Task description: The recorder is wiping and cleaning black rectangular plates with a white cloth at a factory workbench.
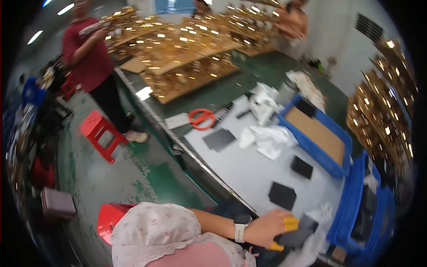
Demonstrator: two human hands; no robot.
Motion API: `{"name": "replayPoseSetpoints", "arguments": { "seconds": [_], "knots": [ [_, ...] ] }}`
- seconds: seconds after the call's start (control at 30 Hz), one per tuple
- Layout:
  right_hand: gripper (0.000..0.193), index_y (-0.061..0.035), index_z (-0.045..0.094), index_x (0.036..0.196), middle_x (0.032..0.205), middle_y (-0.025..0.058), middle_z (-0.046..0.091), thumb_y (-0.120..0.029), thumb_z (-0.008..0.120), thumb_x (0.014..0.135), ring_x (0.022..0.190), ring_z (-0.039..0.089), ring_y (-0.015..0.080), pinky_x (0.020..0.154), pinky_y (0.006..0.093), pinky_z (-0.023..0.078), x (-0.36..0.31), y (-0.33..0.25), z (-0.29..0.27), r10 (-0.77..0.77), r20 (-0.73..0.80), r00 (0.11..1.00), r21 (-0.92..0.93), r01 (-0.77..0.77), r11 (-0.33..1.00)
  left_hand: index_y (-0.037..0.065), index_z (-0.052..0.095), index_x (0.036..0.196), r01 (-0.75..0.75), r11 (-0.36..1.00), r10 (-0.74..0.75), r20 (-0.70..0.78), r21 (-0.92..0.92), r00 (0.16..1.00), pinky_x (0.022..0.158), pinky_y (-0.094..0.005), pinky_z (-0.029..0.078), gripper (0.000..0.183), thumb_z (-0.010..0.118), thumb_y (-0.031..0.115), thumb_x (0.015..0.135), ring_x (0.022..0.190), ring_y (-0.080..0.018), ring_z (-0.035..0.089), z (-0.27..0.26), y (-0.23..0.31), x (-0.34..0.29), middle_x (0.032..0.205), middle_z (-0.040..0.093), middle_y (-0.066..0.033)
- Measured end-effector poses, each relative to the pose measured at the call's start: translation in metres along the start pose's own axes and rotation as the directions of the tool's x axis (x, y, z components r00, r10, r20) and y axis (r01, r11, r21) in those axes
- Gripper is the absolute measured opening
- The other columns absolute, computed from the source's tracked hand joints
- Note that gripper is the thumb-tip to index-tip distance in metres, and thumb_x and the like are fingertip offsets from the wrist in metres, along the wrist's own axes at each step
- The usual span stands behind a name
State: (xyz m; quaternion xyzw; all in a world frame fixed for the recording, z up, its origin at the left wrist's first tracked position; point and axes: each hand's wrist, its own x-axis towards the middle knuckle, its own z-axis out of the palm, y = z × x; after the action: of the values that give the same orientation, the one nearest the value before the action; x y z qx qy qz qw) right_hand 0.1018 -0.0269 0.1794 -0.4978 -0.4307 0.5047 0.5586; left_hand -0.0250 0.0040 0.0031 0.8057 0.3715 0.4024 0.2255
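My left hand (264,229), with a watch at the wrist and yellow covers on the thumb and a finger, is at the near edge of the work table. A dark grey flat piece (298,233) is gripped between those covered fingers. Crumpled whitish material (309,251) lies beside it, partly out of sight at the lower rim. Of my right hand nothing shows. Farther up the pale table sheet (242,164) lie a black flat piece (282,195), a smaller black piece (302,167) and a grey rectangle (219,139).
Blue trays (313,140) line the table's right side. White cloths (269,140), orange-handled scissors (202,119) and a white card (177,121) lie farther back. Racks of shiny gold parts (187,49) fill the background. A person (84,58) stands beyond a red stool (103,135).
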Motion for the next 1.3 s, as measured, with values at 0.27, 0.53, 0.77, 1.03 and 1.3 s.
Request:
{"name": "replayPoseSetpoints", "arguments": {
  "seconds": [0.27, 0.53, 0.77, 1.03, 1.3],
  "knots": [
    [0.043, 0.0109, 0.061, 0.141, 0.140, 0.0163, 0.064, -0.004, 0.066, 0.101, 0.120, 0.064, 0.0206, 0.103, 0.0340, 0.052, 0.005, -0.002, -0.008, -0.132, 0.262, 0.956, -0.040, 0.147, 0.988, 0.007, 0.066, 0.126, -0.223, 0.971, 0.233, -0.132, 0.088, 0.963, 0.103, -0.0543, 0.047, 0.076, 0.090, 0.054, 0.071, 0.127, -0.0406, 0.057, -0.048, 0.058, 0.027, 0.139, 0.061, -0.0182],
    [0.042, 0.0109, 0.060, 0.142, 0.143, 0.0167, 0.063, -0.005, 0.064, 0.102, 0.123, 0.062, 0.0207, 0.105, 0.0344, 0.051, 0.020, -0.008, -0.016, -0.234, 0.220, 0.947, -0.175, 0.275, 0.945, -0.001, 0.064, 0.134, -0.043, 0.992, 0.048, 0.037, -0.116, 0.998, 0.110, -0.0512, 0.039, 0.082, 0.090, 0.033, 0.065, 0.134, -0.0446, 0.047, -0.020, 0.000, -0.019, 0.149, 0.052, -0.0233],
    [0.045, 0.0027, 0.060, 0.148, 0.148, 0.0112, 0.064, -0.013, 0.058, 0.106, 0.129, 0.059, 0.0176, 0.108, 0.0316, 0.048, 0.042, 0.134, -0.051, -0.082, -0.023, 0.996, -0.309, 0.071, 0.949, 0.003, 0.056, 0.146, 0.109, 0.992, -0.107, 0.028, -0.067, 0.994, 0.121, -0.0531, 0.035, 0.089, 0.092, 0.044, 0.076, 0.143, -0.0449, 0.045, -0.063, -0.008, -0.010, 0.159, 0.047, -0.0236],
    [0.045, 0.0053, 0.059, 0.148, 0.140, 0.0111, 0.069, -0.024, 0.047, 0.116, 0.094, 0.064, 0.0086, 0.084, 0.0236, 0.049, 0.050, 0.136, -0.044, -0.200, -0.032, 0.979, -0.291, 0.182, 0.939, 0.006, 0.066, 0.139, 0.092, 0.993, -0.100, -0.123, -0.070, 0.987, 0.111, -0.0452, 0.047, 0.091, 0.103, 0.035, 0.061, 0.132, -0.0355, 0.056, -0.051, -0.029, -0.026, 0.150, 0.060, -0.0139],
    [0.045, -0.0002, 0.057, 0.152, 0.079, -0.0037, 0.069, -0.026, 0.045, 0.117, 0.055, 0.044, -0.0031, 0.050, 0.0173, 0.032, 0.041, 0.133, -0.037, -0.077, -0.080, 0.994, -0.071, 0.071, 0.995, 0.004, 0.068, 0.137, 0.096, 0.994, -0.104, -0.146, -0.059, 0.984, 0.111, -0.0445, 0.048, 0.093, 0.104, 0.038, 0.057, 0.131, -0.0346, 0.060, -0.049, -0.025, -0.031, 0.146, 0.064, -0.0150]
  ]
}}
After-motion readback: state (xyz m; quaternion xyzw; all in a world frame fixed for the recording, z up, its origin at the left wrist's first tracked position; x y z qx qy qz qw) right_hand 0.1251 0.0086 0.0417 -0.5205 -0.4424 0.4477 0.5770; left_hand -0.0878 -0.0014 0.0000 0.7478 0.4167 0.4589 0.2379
